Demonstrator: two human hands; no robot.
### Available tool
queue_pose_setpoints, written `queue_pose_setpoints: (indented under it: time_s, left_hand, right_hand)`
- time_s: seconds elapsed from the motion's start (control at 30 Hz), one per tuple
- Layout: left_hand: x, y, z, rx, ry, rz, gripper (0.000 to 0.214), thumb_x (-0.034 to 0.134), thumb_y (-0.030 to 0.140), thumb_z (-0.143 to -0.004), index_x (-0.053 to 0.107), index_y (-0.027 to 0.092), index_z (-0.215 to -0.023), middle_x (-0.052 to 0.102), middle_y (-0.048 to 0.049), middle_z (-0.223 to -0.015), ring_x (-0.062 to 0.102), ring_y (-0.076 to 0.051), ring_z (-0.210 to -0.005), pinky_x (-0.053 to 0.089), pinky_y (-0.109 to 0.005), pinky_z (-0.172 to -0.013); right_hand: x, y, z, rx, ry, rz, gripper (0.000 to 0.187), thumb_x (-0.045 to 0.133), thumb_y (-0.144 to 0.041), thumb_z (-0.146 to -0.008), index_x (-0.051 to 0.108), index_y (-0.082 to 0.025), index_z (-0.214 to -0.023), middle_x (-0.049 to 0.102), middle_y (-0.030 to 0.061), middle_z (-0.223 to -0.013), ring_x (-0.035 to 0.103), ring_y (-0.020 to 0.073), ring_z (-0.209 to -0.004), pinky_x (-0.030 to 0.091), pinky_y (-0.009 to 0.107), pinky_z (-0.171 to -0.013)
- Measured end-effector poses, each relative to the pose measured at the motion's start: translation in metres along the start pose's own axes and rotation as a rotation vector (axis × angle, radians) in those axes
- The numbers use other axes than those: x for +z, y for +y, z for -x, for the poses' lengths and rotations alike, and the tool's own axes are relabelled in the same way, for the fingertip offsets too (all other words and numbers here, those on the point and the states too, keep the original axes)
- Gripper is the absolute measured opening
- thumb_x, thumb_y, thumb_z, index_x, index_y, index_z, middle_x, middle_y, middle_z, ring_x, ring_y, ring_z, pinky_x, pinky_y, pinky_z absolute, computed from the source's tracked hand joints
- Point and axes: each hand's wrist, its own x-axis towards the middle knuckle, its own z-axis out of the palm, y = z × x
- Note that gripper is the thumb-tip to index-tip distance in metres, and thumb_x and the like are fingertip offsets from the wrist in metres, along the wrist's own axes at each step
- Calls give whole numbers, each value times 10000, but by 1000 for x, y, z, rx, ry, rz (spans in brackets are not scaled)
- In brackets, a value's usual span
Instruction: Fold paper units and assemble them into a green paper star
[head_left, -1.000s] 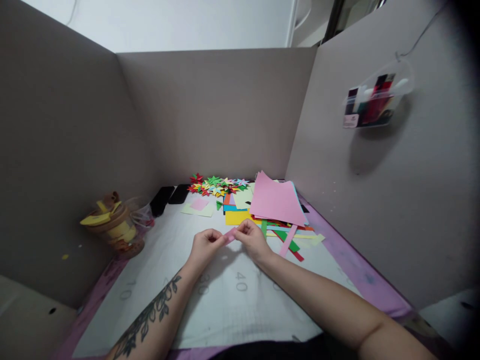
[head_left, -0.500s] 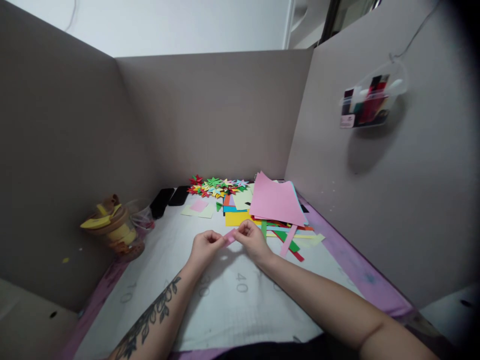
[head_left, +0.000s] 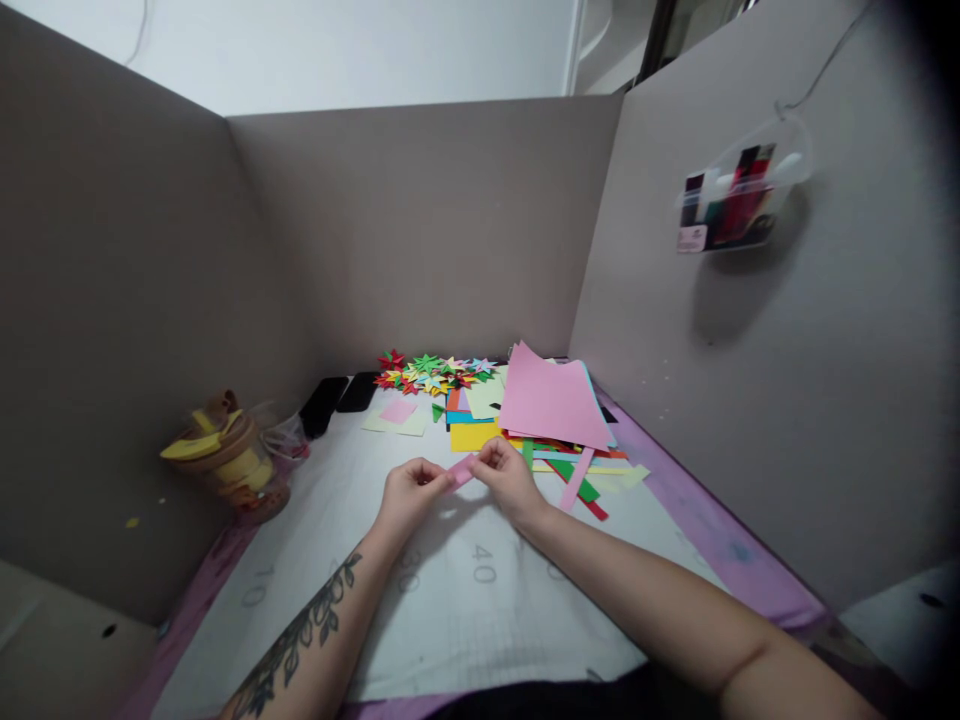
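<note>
A small piece of pink paper [head_left: 462,470] is stretched between my two hands, above the white mat [head_left: 450,600]. My left hand [head_left: 412,492] pinches its left end between thumb and fingers. At the other end, my right hand [head_left: 506,480] pinches it the same way. How the paper is folded is too small to make out. Just beyond my right hand lie a yellow sheet [head_left: 472,437] and several coloured paper strips [head_left: 577,480]. Large pink sheets [head_left: 551,400] are stacked on top at the back right.
Folded paper stars [head_left: 427,372] are heaped at the back. Two black phones [head_left: 324,403] lie left of them. A brown and yellow cup [head_left: 232,460] stands at the left wall near a clear plastic cup [head_left: 285,432]. A clear container [head_left: 739,195] hangs on the right wall.
The view has shifted very slightly. Both hands keep their pinch on the pink paper in nearly the same place, with the right fingers moved only a little.
</note>
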Motion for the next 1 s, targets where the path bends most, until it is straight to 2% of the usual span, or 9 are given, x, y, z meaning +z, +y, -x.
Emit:
queue_pose_setpoints:
  time_s: [0.4,0.6,0.73,0.87,1.0]
  left_hand:
    - [0,0,0,-7,12,15,280,722,387,-579,600,135,-567,627,-25,-575,537,-120,-540,389,-216,-522]
    - [1,-3,-1,20,15,55,301,725,368,-584,521,148,-566,600,-3,-569,530,-104,-529,391,-206,-515]
    - [2,-2,-2,24,-34,151,314,728,351,-590,502,165,-702,595,22,-572,549,-102,-525,395,-202,-515]
    - [2,0,-1,-15,-134,192,405,719,345,-606,539,150,-912,653,-21,-656,584,-122,-577,414,-212,-544]
    - [1,0,0,-37,-148,176,390,705,346,-623,559,134,-917,661,-37,-652,589,-130,-571,415,-213,-537]
  right_hand:
    - [2,-9,5,-53,32,83,232,654,-299,-665,444,-203,-651,425,-54,-587,388,96,-532,323,231,-508]
    - [1,-10,6,-55,24,94,221,646,-277,-672,439,-201,-654,415,-56,-585,377,94,-533,311,230,-510]
    - [2,-9,6,-58,9,91,213,641,-273,-678,442,-199,-659,421,-53,-595,387,95,-541,316,232,-517]
    - [1,-7,5,-56,-3,118,207,637,-279,-682,447,-199,-672,435,-50,-597,396,96,-534,319,234,-511]
    - [-1,-5,4,-72,12,150,209,633,-286,-685,444,-196,-673,438,-53,-596,411,94,-536,335,230,-518]
